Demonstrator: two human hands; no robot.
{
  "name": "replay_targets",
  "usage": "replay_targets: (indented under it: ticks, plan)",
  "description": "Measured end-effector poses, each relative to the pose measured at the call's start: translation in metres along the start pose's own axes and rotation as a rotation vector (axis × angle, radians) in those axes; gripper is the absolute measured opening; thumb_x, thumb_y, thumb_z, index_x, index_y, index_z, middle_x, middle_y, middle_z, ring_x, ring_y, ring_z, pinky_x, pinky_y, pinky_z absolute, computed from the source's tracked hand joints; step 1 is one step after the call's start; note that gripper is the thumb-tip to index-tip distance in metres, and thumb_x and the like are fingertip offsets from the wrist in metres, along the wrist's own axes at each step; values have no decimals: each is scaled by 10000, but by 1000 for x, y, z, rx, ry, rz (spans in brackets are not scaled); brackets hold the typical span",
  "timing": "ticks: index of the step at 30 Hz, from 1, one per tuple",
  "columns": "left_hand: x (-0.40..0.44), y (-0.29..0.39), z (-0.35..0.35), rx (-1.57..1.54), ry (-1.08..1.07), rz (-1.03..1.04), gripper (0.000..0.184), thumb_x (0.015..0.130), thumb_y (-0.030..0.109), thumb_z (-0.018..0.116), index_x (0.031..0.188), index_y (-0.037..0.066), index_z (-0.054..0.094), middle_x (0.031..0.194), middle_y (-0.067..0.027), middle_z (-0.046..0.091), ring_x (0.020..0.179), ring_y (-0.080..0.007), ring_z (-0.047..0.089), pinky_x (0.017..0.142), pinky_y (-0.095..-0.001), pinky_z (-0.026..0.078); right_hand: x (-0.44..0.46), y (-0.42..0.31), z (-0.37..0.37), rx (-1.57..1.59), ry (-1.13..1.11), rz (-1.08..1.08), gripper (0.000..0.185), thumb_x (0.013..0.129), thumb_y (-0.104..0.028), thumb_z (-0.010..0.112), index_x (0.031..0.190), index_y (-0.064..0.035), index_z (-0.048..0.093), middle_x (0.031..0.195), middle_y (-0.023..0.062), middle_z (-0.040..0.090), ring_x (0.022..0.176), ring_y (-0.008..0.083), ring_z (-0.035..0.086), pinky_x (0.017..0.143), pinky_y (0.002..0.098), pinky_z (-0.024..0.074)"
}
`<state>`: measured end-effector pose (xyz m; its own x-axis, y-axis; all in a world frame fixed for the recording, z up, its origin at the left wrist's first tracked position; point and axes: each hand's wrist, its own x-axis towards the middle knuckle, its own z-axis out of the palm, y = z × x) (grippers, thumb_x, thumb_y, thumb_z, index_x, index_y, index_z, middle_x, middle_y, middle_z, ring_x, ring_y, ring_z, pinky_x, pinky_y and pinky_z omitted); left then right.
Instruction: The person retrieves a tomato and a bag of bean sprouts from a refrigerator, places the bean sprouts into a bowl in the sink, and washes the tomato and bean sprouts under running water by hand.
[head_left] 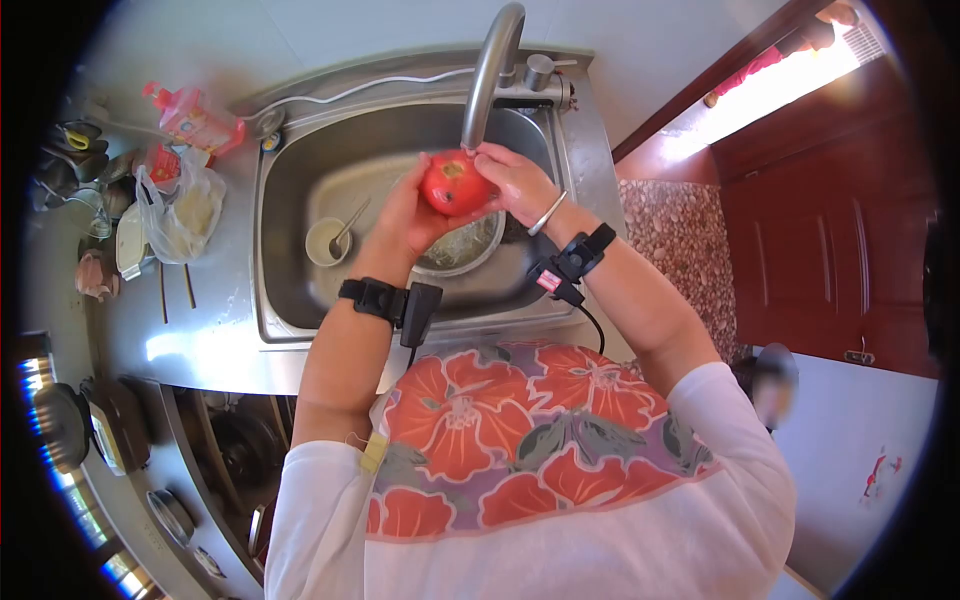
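A red tomato (pixel 458 188) is held between my two hands, right under the spout of the faucet (pixel 492 75). My left hand (pixel 418 208) cups it from the left and below. On its right side, the fingers of my right hand (pixel 515 185) press against the skin near the spout. Below the tomato, a bowl (pixel 468 262) of water stands in the sink (pixel 300 290), partly covered by my hands. To the left of it in the sink is a small white bowl (pixel 322 243) with a spoon (pixel 347 228) leaning in it.
On the counter to the left stand a pink bottle (pixel 198 118) and a plastic bag (pixel 190 210), with chopsticks (pixel 190 287) beside the bag. A white cord (pixel 350 97) runs behind the sink. The faucet handle (pixel 540 70) is at the back right, and a red-brown door (pixel 800 230) is further right.
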<state>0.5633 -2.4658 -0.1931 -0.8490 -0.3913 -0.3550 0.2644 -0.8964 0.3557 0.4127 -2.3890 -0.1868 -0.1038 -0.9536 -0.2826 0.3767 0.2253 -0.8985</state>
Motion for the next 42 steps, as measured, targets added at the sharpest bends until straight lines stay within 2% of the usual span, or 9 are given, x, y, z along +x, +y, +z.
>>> replay_targets:
  ticks: [10, 13, 16, 20, 21, 26, 32, 38, 42]
  plan:
    - [12, -6, 24, 92, 350, 71, 389, 857, 362, 500, 1155, 119, 440, 1130, -123, 500, 1001, -302, 522, 816, -531, 442, -5, -7, -7, -366, 102, -52, 659, 781, -484, 580, 1263, -71, 404, 1076, 107, 545, 825, 173, 566, 562, 265, 489]
    - [26, -6, 14, 234, 377, 61, 403, 801, 343, 588, 1130, 148, 461, 1100, -108, 518, 985, -276, 527, 788, -509, 449, 9, 1, -24, -56, 237, 42, 470, 811, -403, 558, 1138, -67, 527, 1018, 63, 583, 799, 174, 579, 607, 288, 490]
    - [18, -2, 21, 432, 418, 114, 436, 761, 269, 640, 1133, 120, 467, 1096, -104, 523, 983, -257, 534, 723, -459, 485, 24, 17, -46, -324, 343, -15, 347, 807, -345, 555, 995, -58, 605, 933, 70, 626, 779, 184, 594, 648, 305, 487]
    - [14, 3, 11, 700, 436, 250, 431, 765, 276, 629, 1136, 117, 475, 1112, -105, 523, 1016, -264, 529, 691, -446, 511, 30, -13, -60, -829, 479, -305, 272, 809, -301, 539, 935, -78, 629, 872, 134, 622, 755, 272, 606, 696, 344, 473]
    - [6, 5, 2, 611, 403, 238, 436, 765, 283, 629, 1139, 122, 473, 1117, -104, 520, 1016, -268, 528, 698, -438, 510, 34, -21, -64, -952, 591, -649, 223, 830, -252, 507, 908, -71, 613, 827, 130, 623, 759, 306, 596, 700, 384, 466]
    - [-25, 37, -13, 94, 533, 203, 453, 770, 328, 618, 1158, 151, 467, 1142, -105, 508, 1033, -291, 513, 723, -411, 502, 86, -61, -120, -1582, 755, -924, 223, 785, -105, 473, 996, -45, 513, 1046, 143, 542, 992, 315, 497, 843, 406, 419]
    - [-49, 41, -20, -77, 400, 196, 482, 787, 429, 534, 1172, 149, 465, 1144, -119, 505, 981, -358, 504, 688, -391, 514, 84, -81, -116, -1835, 536, -208, 418, 776, -123, 475, 1184, -48, 418, 1176, 137, 474, 1128, 285, 429, 907, 413, 390]
    - [-47, 14, -23, -204, 222, 21, 484, 812, 465, 464, 1180, 152, 471, 1122, -139, 505, 880, -406, 509, 560, -308, 535, 30, -34, -72, -1574, 758, -381, 443, 759, -151, 520, 1173, -20, 430, 1176, 154, 470, 1129, 297, 421, 920, 398, 375]
    - [-52, 6, -4, -28, 288, 19, 430, 826, 432, 469, 1140, 139, 497, 1072, -105, 546, 852, -346, 557, 581, -321, 519, -10, -21, -45, -1326, 565, -475, 449, 770, -219, 547, 1161, -14, 462, 1142, 164, 513, 1078, 324, 472, 915, 372, 386]
